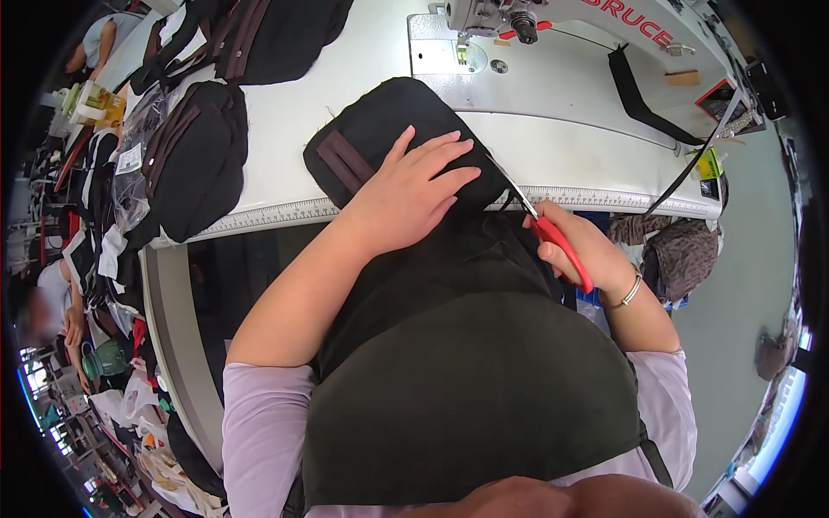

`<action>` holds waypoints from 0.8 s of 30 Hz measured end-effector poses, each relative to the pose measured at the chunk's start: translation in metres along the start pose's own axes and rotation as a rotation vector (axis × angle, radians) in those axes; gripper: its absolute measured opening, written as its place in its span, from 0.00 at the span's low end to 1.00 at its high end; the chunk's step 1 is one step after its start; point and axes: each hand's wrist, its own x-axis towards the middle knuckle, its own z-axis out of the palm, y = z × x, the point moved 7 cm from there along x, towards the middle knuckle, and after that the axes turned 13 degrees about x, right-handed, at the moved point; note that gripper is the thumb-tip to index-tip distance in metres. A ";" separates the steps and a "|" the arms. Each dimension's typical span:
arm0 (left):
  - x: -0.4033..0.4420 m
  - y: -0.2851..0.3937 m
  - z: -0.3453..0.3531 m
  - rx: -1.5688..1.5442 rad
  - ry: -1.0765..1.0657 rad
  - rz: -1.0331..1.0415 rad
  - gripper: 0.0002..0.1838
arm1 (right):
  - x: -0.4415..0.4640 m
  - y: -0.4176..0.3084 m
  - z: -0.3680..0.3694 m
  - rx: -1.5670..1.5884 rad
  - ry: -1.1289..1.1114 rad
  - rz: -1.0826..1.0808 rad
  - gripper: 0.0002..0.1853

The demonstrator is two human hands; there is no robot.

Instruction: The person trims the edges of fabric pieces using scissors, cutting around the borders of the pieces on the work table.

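Observation:
My left hand point(410, 194) lies flat, fingers spread, on a black fabric piece point(393, 112) at the table's front edge. A dark brown strip point(344, 161) sits on that fabric, left of my fingers. In my right hand point(583, 246) is a pair of scissors point(560, 248) with red handles, my fingers wrapped round them. The blades point up and left, their tips at the fabric's right edge. Whether the blades touch the cloth I cannot tell.
A sewing machine point(561, 26) stands at the back of the white table point(553, 155). Along the front edge runs a measuring tape point(596, 197). Stacked black fabric pieces point(203, 164) lie to the left. A black strap point(643, 99) rests at right. Other people sit at far left.

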 end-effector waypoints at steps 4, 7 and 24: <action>0.000 -0.001 0.000 -0.009 0.014 0.000 0.22 | -0.006 0.002 0.004 0.080 0.012 0.085 0.41; 0.000 0.000 0.000 -0.006 0.014 0.005 0.22 | -0.007 0.003 0.006 0.082 -0.040 0.016 0.38; -0.003 0.002 -0.001 -0.061 0.016 0.025 0.22 | 0.002 -0.009 0.018 -0.015 0.016 0.035 0.37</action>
